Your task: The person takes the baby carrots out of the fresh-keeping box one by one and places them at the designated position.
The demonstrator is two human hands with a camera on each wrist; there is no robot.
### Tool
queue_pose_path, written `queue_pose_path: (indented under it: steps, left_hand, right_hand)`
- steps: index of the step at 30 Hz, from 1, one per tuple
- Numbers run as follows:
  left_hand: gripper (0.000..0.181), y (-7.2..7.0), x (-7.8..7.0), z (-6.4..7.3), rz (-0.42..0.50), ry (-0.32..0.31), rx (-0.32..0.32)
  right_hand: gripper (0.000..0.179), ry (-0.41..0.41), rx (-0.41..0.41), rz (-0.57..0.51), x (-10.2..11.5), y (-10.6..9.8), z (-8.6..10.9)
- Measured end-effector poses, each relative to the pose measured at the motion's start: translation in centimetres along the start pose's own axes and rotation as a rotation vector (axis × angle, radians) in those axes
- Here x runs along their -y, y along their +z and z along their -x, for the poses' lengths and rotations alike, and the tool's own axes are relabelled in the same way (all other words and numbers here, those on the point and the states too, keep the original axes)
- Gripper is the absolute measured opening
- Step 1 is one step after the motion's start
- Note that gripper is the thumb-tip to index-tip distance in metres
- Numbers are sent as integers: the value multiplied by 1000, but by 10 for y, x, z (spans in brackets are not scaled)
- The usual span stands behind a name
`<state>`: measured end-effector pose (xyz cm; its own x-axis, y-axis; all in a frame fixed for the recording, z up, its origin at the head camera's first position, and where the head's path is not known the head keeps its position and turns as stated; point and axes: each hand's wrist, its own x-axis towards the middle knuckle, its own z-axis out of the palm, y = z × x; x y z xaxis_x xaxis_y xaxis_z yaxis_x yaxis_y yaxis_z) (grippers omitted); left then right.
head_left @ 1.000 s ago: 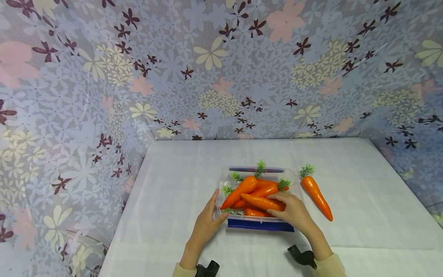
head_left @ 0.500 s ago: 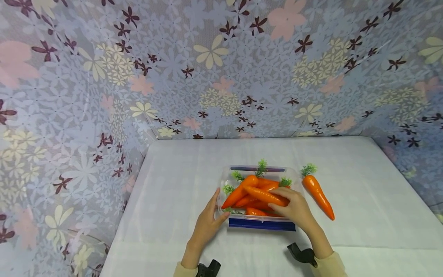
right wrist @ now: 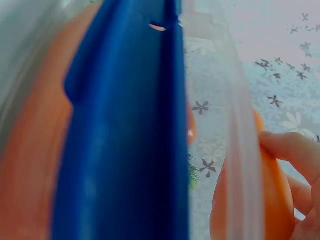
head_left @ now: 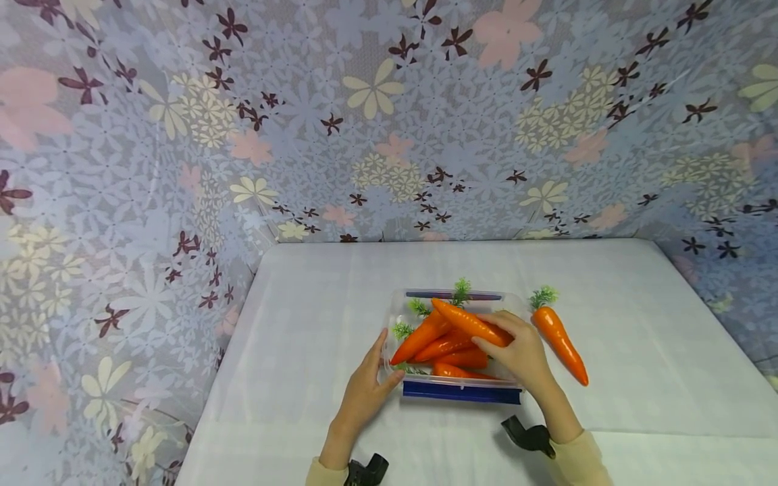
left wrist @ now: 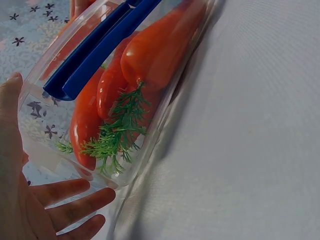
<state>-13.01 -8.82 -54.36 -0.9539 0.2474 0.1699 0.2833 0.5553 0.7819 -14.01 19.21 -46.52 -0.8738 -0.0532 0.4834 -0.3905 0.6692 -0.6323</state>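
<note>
My right hand (head_left: 524, 351) pinches an orange toy carrot (head_left: 464, 320) by its thick end, thumb in front and fingers behind. The carrot's narrow tip points up and left, over several other carrots (head_left: 419, 337) with green tops in a clear plastic box (head_left: 513, 383). In the right wrist view, the thumb and fingers press on the held carrot (right wrist: 277, 200), partly behind the box's rim. My left hand (head_left: 363, 393) rests at the box's left end, thumb by the front corner. The left wrist view shows its fingers (left wrist: 75, 207) straight and spread beside the box wall.
One more carrot (head_left: 560, 345) lies on the white-covered table (head_left: 304, 324), right of the box. Blue latch flaps (head_left: 462, 393) hang along the box's front side. Flower-patterned cloth (head_left: 389, 135) walls in the back and the sides.
My right hand has lifted its carrot from the pile and moved it slightly back, tilting the tip up and away. The left hand stays at the box.
</note>
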Motion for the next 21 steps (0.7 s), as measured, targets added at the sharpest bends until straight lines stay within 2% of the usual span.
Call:
queue_pose_path:
  steps: [7, 14, 21]
  left_hand:
    - [77, -1, 0, -1, 4, -12, 17]
    - [77, -1, -1, -1, 8, 5, 7]
    - [78, -1, -1, -1, 11, -8, 7]
  right_hand:
    - [34, 38, -73, -22, 2, -13, -8]
    - [33, 74, -145, -75, 4, -25, -13]
    - [32, 122, -216, -39, 4, -40, -14]
